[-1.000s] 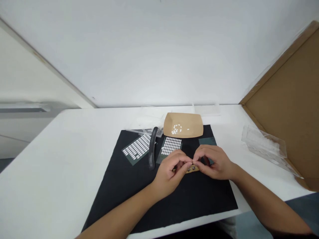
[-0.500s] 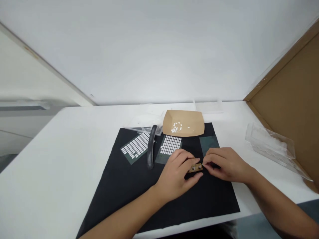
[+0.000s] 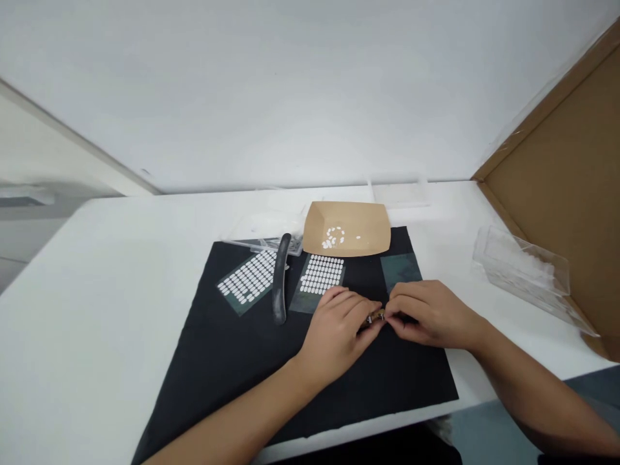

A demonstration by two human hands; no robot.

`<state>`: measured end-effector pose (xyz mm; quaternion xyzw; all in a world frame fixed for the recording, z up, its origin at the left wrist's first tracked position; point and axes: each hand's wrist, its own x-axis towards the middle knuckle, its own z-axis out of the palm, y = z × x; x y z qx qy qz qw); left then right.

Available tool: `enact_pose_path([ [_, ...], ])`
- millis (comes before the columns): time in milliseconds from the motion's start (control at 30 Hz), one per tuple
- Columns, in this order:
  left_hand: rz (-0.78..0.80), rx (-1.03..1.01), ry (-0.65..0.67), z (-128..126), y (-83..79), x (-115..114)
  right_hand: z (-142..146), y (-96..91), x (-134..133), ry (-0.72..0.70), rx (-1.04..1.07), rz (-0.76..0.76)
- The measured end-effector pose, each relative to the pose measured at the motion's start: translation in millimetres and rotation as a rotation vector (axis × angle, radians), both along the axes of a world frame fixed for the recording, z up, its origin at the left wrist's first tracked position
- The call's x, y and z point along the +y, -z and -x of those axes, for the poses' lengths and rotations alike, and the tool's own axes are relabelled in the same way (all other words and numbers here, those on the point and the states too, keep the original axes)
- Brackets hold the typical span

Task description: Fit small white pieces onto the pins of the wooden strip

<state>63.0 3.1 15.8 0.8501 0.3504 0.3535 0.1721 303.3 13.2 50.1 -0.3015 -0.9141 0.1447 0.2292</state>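
Observation:
My left hand is closed, with thumb and fingers pinching a small brown block with dark and shiny details. Much of that block is hidden by the fingers, and its exact kind does not show. At the block's right end, my right hand has its fingertips pressed together. Whatever they pinch is too small or too covered to name. Both hands are over the black mat, close to each other.
Behind the hands, a cardboard tray contains several small white ovals. Two dark green sheets of white ovals flank a curved black bar. Another dark green sheet lies right. Clear plastic boxes stand beside a cardboard wall.
The brown block has turned in my left fingers and shows less of its face. My right fingertips have come against its end. The whole view has shifted slightly.

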Motion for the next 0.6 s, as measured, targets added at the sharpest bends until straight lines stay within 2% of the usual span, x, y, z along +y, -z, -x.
enact_pose_path([
  [300, 0.028, 0.018, -0.016, -1.5, -2.7, 0.0, 1.9, -2.8, -0.9, 0.023, -0.020, -0.011],
  [600, 0.044, 0.014, -0.010, -1.2, -2.4, 2.6, 2.2, -5.1, -0.2, 0.024, -0.019, 0.058],
])
